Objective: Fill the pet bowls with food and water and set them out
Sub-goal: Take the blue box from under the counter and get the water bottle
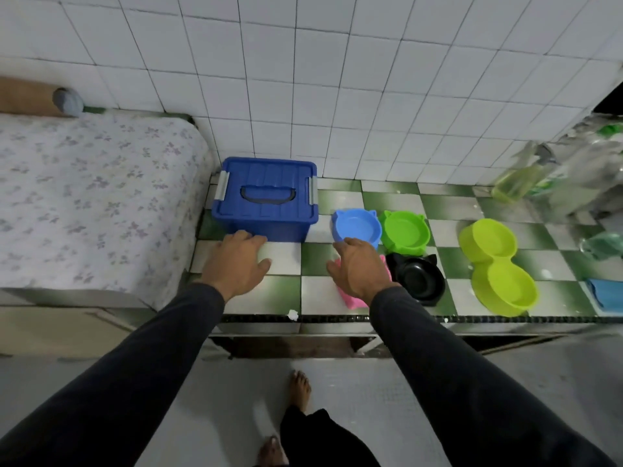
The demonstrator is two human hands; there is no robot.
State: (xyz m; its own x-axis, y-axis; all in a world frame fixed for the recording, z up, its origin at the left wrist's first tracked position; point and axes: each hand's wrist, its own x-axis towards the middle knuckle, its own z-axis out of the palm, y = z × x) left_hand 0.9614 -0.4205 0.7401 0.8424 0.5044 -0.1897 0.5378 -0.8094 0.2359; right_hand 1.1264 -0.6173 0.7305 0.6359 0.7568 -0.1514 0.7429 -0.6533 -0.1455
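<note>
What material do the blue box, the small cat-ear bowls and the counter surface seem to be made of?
Blue box: likely moulded plastic, with a ribbed lid, grey clip latches and a dull sheen. Blue bowl, green bowl and black bowl: probably plastic, in uniform bright colour; the black one looks glossy. Counter: glazed ceramic tiles, judging by the grout lines and reflections.

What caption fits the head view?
Both hands, left hand and right hand, reach toward blue storage box and blue bowl.

Five bowls point(356, 225) (one double), one box point(266, 197).
</note>
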